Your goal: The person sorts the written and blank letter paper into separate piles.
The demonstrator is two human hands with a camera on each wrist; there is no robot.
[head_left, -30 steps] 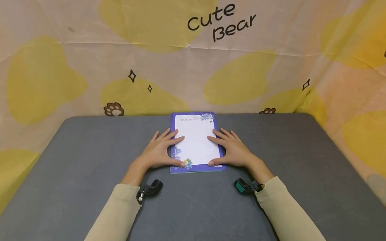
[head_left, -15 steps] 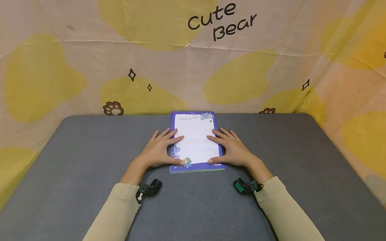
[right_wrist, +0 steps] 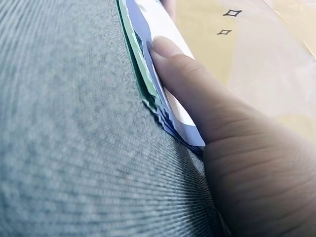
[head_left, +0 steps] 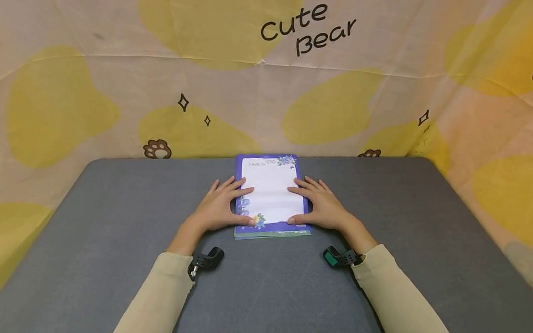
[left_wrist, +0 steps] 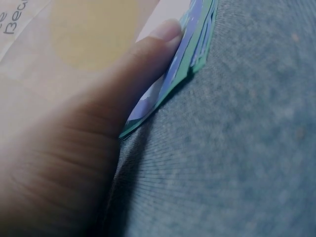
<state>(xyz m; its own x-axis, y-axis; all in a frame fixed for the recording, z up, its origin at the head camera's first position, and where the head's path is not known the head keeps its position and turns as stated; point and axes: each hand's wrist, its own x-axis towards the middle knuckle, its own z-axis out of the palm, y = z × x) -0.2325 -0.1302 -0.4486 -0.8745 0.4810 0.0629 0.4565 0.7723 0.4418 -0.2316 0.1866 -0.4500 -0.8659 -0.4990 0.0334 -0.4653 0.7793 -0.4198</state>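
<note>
A stack of lined stationery paper lies on the grey table, its top sheet white with a purple floral border. Spread over its left side is my left hand, fingers fairly straight and thumb on the lower left corner. Mirroring it, my right hand rests on the right side, thumb at the lower right. A pale green strip shows below the top sheet's bottom edge. In the left wrist view the thumb presses on the sheet near that edge; in the right wrist view the purple border bends beside the thumb.
The grey table extends around the stack on both sides and toward me. A yellow and cream cloth printed with "Cute Bear" hangs behind its far edge. Black straps with curved mounts sit at both wrists.
The top sheet's bottom edge has shifted slightly away from me with both thumbs, baring more of the green strip beneath. The fingers stay nearly in place.
</note>
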